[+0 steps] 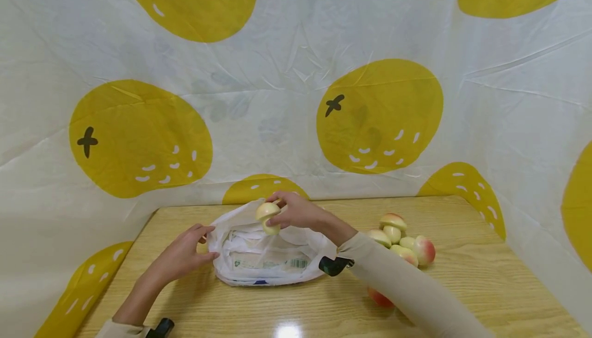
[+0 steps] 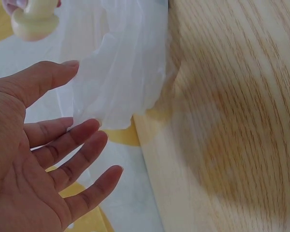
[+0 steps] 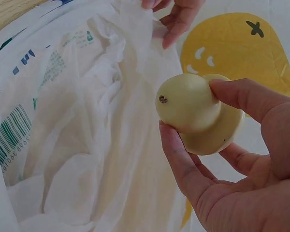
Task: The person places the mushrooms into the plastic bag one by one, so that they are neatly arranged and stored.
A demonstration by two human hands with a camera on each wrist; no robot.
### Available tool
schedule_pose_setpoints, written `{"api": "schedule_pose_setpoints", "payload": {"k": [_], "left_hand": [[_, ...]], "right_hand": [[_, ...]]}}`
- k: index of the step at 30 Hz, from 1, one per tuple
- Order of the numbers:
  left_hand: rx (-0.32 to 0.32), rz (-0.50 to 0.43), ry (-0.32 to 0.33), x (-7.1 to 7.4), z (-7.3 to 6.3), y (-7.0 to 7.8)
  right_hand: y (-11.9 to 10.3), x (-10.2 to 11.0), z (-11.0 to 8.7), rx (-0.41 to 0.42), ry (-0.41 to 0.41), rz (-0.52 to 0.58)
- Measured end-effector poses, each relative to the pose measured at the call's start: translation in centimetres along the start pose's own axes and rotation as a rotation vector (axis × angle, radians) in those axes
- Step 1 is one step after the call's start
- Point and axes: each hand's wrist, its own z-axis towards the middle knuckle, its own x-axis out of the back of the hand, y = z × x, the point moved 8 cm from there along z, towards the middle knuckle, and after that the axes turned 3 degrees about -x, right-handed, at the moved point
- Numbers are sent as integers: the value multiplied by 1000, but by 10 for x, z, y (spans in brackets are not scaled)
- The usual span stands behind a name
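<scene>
Right hand pinching a pale yellow mushroom-shaped piece over the mouth of a white plastic bag; left hand at the rim.
Right: thumb and fingers clamped on the piece, cap up and stem down in the head view. Left: fingers spread, thumb well apart from them, tips at the bag's left edge — whether they bear on the film, can't tell. Bag lies on the wood-grain table, mouth open, green barcode on it. More mushroom-shaped pieces, yellow with red blush, bunched on the table right of the bag — a red one partly hidden by the right sleeve. Fruit-print cloth behind the table.
</scene>
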Motion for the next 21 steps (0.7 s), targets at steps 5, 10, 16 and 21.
{"api": "schedule_pose_setpoints", "payload": {"k": [5, 10, 16, 21], "left_hand": [[0, 2, -1, -1, 0, -1], [-8, 7, 1, 0, 1, -1], [-11, 7, 1, 1, 2, -1], [-17, 12, 1, 2, 2, 0]], "right_hand": [[5, -12, 7, -13, -21, -10], [6, -21, 17, -13, -24, 17], [10, -32, 28, -43, -31, 52], [13, -42, 35, -59, -24, 57]]}}
